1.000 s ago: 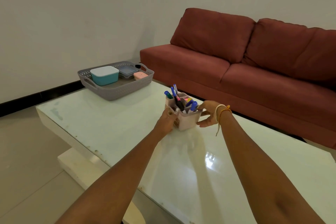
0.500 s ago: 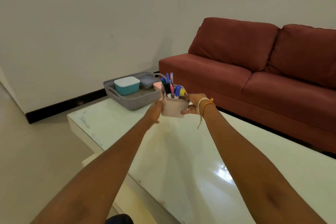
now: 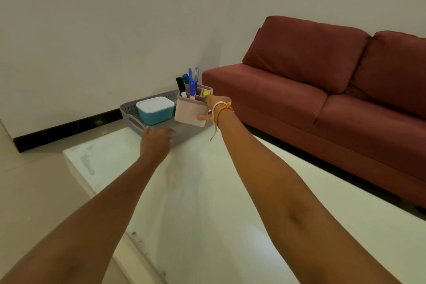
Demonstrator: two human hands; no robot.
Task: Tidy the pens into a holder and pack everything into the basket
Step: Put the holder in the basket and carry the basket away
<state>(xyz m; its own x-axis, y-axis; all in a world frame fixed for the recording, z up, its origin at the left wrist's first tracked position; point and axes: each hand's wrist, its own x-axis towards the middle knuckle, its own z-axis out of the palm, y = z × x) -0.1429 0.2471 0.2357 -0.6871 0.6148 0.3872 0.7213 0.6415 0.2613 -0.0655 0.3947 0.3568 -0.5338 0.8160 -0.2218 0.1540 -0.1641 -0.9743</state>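
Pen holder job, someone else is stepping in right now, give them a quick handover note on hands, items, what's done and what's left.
Right hand: gripping the pen holder by its right side, holding it tilted in the air over the grey basket.
Left hand: empty, fingers loosely open, at the basket's near rim.
Pens: standing in the holder.
In the basket: a teal box with a white lid. Anything behind the holder is hidden.
Done: pens gathered, holder carried to the basket.
Left: probably just lower the holder upright into the free space beside the teal box and let go.
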